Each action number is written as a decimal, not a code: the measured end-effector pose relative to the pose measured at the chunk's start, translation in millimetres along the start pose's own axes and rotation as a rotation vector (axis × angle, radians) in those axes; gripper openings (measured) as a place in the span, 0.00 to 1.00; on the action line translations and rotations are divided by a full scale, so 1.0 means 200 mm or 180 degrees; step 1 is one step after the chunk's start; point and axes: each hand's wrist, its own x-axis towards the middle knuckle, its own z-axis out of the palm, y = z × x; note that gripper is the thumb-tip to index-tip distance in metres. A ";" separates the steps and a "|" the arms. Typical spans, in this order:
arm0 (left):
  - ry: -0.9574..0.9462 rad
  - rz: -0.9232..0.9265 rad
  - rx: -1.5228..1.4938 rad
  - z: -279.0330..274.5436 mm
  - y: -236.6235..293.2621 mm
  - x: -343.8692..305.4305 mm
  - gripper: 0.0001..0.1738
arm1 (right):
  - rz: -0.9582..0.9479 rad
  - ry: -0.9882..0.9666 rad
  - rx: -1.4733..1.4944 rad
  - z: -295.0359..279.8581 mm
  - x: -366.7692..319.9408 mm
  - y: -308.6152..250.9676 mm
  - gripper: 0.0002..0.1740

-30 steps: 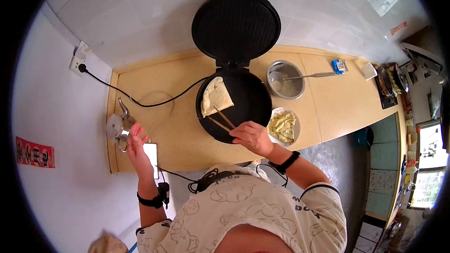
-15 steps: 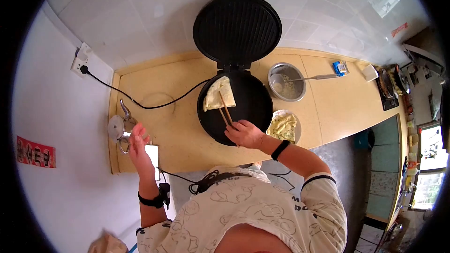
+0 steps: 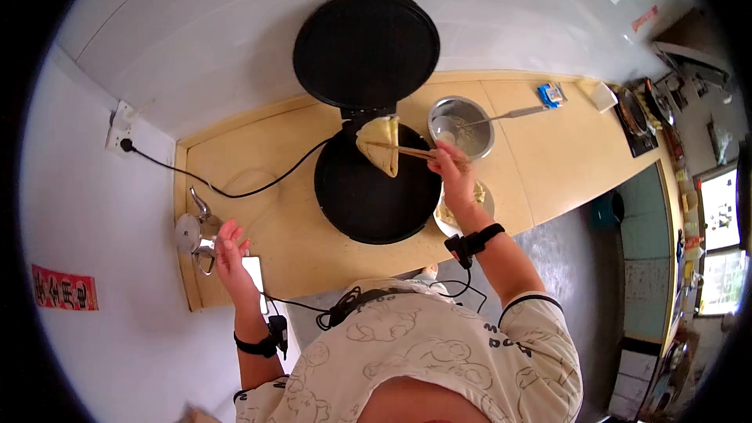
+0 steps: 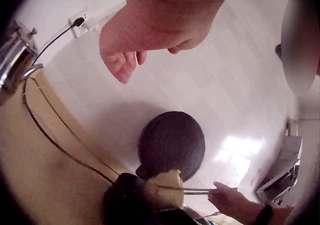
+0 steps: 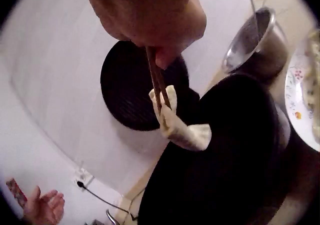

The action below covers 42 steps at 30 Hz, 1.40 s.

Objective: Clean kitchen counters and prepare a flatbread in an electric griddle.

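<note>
My right hand [image 3: 445,158] grips a pair of wooden chopsticks [image 3: 401,150] that pinch a folded pale pancake [image 3: 379,146], lifted clear above the back of the black griddle pan [image 3: 374,200]. In the right wrist view the pancake [image 5: 181,127] droops from the chopsticks [image 5: 157,80] over the pan [image 5: 225,170]. The griddle's lid [image 3: 366,47] stands open against the wall. My left hand [image 3: 228,244] hovers open, holding nothing, over the counter's left end; its fingers [image 4: 124,64] hang relaxed.
A steel bowl [image 3: 462,127] with a ladle sits right of the pan. A plate [image 3: 446,221] of pancake pieces lies under my right forearm. A metal kettle [image 3: 190,232] and a phone [image 3: 253,272] are by the left hand. A black cord [image 3: 258,184] crosses the wooden counter [image 3: 540,164].
The chopsticks closed on the pancake at the pan's left side and lifted it up, back and rightwards, so it now hangs folded. The left hand stayed roughly in place.
</note>
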 end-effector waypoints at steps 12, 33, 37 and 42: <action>-0.0602 0.0210 -0.0082 0.27 0.10 0.06 0.27 | 0.0215 0.1390 0.0845 -0.75 -0.46 -0.39 0.16; -0.0942 0.0391 -0.0020 0.42 0.18 0.01 0.26 | 0.1380 0.2040 -0.0367 -1.11 -0.55 -0.28 0.15; -0.0922 0.0377 -0.0014 0.40 0.15 0.03 0.26 | 0.0865 0.2449 -0.1024 -1.33 -0.53 -0.44 0.13; -0.0913 0.0344 0.0107 0.41 0.14 0.02 0.26 | 0.0913 0.1010 -0.2427 -1.44 -0.43 -0.06 0.13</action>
